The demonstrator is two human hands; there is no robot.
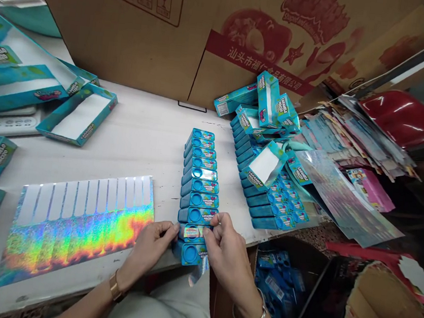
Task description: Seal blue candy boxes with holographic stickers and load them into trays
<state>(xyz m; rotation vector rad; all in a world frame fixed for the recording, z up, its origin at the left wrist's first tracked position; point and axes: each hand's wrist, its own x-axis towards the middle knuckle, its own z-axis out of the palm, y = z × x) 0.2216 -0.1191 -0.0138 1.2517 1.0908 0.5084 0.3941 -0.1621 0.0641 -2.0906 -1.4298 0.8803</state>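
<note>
A column of small blue candy boxes [199, 200], each with a round window, runs across the white table toward me. Over one near box lies a shiny holographic sticker strip [193, 232]. At its left end, my left hand [152, 244] has thumb and forefinger pinched together against the box edge. My right hand [227, 250] pinches the strip's right end with closed fingers. Below the right fingers dangles another curled shiny strip [199, 272]. Left of the column lies a holographic sticker sheet [81, 228], its upper part showing white bare bands.
Stacked blue boxes and display trays [267, 165] stand at the right. More open blue trays [79, 116] sit at the left. A large cardboard carton [141, 43] walls off the back. Beyond the table's right edge are a bin of blue boxes [278, 279] and paper piles [356, 134].
</note>
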